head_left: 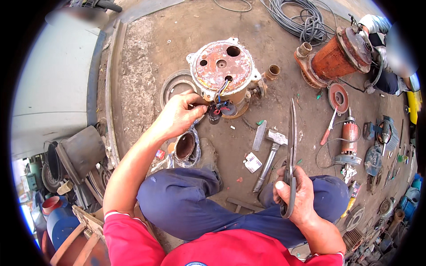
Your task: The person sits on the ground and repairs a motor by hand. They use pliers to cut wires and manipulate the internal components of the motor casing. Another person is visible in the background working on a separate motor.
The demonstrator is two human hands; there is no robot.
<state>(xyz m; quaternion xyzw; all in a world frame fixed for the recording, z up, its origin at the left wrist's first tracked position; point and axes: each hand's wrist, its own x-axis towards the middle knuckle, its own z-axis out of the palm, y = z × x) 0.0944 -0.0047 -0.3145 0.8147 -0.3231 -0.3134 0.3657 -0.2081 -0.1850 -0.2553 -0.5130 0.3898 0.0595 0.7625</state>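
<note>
My left hand [183, 114] pinches at a dark bundle beside the motor housing; the fingers hide what is between them. Blue, yellow and dark wires [222, 91] come out of a hole in the rusty, round top of the motor housing [208, 66]. Black cylindrical parts [214, 116] hang next to my fingertips, with a bit of red showing among them. My right hand [298, 193] is closed around the dark handles of long scissors [291, 146], held blades upward above my right knee.
A hammer [268, 162], a flat metal strip [259, 135] and a small white packet [252, 162] lie before me. An orange pump [335, 60] stands at far right beside another person [399, 55]. A rotor [349, 139], red-handled knife [329, 127] and coiled cable [301, 20] lie around.
</note>
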